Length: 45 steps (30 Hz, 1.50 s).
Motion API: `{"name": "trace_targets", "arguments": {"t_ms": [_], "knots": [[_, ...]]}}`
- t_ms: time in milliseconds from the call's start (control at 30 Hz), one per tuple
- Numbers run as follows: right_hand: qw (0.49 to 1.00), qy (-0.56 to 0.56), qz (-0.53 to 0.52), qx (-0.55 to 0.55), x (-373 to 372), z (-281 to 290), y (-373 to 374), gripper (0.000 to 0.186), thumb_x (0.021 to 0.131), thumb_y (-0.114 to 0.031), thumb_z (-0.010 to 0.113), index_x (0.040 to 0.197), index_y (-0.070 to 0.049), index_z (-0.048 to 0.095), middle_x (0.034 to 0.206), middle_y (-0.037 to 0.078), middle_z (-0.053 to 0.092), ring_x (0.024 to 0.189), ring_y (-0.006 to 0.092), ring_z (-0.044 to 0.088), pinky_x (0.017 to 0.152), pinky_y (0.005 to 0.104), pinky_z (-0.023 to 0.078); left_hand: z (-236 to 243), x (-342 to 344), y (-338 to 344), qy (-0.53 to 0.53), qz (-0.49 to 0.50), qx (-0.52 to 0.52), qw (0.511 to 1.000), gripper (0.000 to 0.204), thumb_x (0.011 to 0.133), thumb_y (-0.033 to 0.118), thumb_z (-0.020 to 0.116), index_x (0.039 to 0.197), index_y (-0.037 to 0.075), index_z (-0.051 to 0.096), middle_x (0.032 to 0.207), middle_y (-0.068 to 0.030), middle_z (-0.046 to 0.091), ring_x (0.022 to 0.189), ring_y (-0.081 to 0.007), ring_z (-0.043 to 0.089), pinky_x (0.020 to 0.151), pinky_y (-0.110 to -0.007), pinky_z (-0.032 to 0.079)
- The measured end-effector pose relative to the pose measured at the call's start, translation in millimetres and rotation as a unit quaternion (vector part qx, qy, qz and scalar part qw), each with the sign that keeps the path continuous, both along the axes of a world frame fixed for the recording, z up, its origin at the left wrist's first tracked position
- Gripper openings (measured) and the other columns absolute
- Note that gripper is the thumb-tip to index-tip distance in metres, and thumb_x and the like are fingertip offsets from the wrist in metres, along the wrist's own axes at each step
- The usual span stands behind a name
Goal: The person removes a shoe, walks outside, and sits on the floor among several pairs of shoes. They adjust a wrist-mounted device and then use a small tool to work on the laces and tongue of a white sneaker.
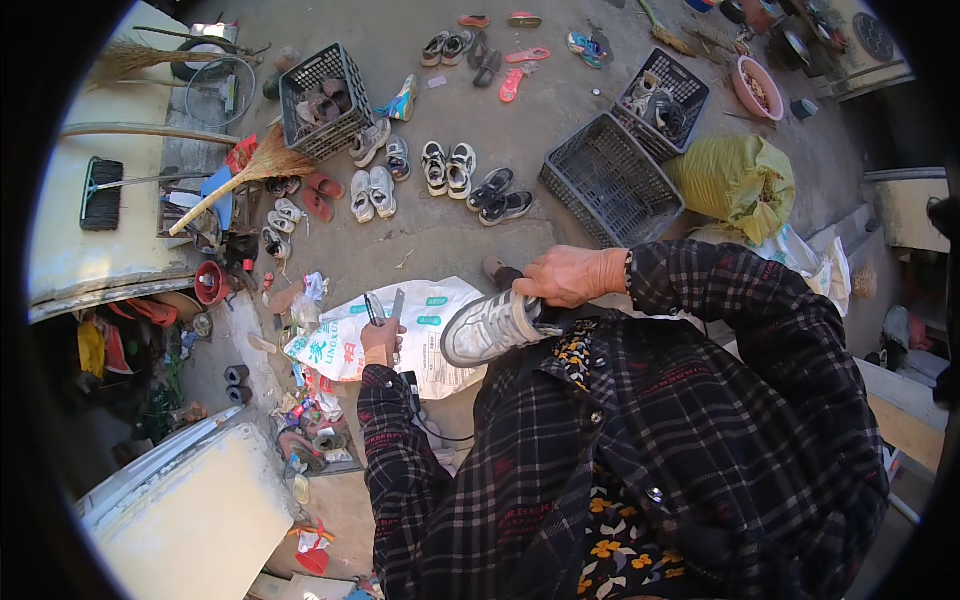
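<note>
A grey-and-white sneaker (pixel 490 328) is held up in front of my body, its toe pointing left. My right hand (pixel 570 276) grips it by the collar at the heel end. To the left, my left hand (pixel 380 342) is closed around a flat grey blade-like tool (pixel 398 304). A thin dark piece stands up beside that tool, and I cannot make out whether the two are joined. Beneath both hands a white printed woven sack (pixel 440 300) lies spread on the ground.
Several pairs of shoes (pixel 448 170) stand ahead on the concrete. Black plastic crates (pixel 612 180) are at the right, another crate (pixel 325 100) at the left. A full yellow-green sack (pixel 735 180) sits far right. Brooms (pixel 265 160) and loose litter (pixel 318 420) line the left side.
</note>
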State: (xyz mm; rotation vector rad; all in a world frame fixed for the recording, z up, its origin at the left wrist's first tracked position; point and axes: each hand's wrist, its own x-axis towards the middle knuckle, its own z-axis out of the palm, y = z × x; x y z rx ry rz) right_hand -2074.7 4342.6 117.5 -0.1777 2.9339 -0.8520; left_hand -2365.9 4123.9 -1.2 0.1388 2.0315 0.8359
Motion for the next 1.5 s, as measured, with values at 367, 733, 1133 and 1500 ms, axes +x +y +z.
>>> {"name": "trace_targets", "arguments": {"t_ms": [367, 733, 1133, 1500], "knots": [[0.924, -0.231, -0.29, 0.095, -67, -55, 237, 0.023, 0.067, -0.017, 0.054, 0.08, 0.002, 0.055, 0.07, 0.024, 0.057, 0.071, 0.0411, 0.056, 0.065, 0.0468, 0.044, -104, -106, 43, -0.04, 0.053, -0.11, 0.992, 0.018, 0.072, 0.017, 0.057, 0.068, -0.001, 0.056, 0.055, -0.0063, 0.056, 0.037, -0.0116, 0.045, 0.032, -0.026, 0.034], [0.897, -0.298, -0.325, 0.03, -127, -142, 392, 0.028, 0.067, -0.018, 0.052, 0.08, 0.006, 0.058, 0.073, 0.027, 0.058, 0.075, 0.0401, 0.058, 0.069, 0.0444, 0.046, -137, -173, 140, -0.068, 0.061, -0.177, 0.98, 0.019, 0.07, 0.018, 0.058, 0.065, 0.0, 0.055, 0.054, -0.0061, 0.055, 0.035, -0.0128, 0.044, 0.031, -0.028, 0.033], [0.812, -0.523, -0.252, 0.061, -311, -332, 742, 0.032, 0.069, -0.017, 0.056, 0.088, 0.009, 0.06, 0.085, 0.025, 0.06, 0.081, 0.0348, 0.061, 0.063, 0.0409, 0.052, -352, -320, 445, -0.008, -0.025, -0.19, 0.981, 0.021, 0.074, 0.019, 0.063, 0.067, 0.0, 0.056, 0.055, -0.0079, 0.059, 0.038, -0.0113, 0.049, 0.035, -0.026, 0.037], [0.812, -0.326, -0.483, -0.035, -389, -938, 844, 0.028, 0.075, -0.018, 0.051, 0.088, 0.007, 0.057, 0.062, 0.02, 0.059, 0.05, 0.027, 0.061, 0.045, 0.0355, 0.049, -910, -419, 607, 0.226, -0.312, -0.252, 0.888, 0.026, 0.07, 0.025, 0.06, 0.079, 0.001, 0.061, 0.078, -0.0195, 0.063, 0.075, -0.0347, 0.061, 0.068, -0.042, 0.049]]}}
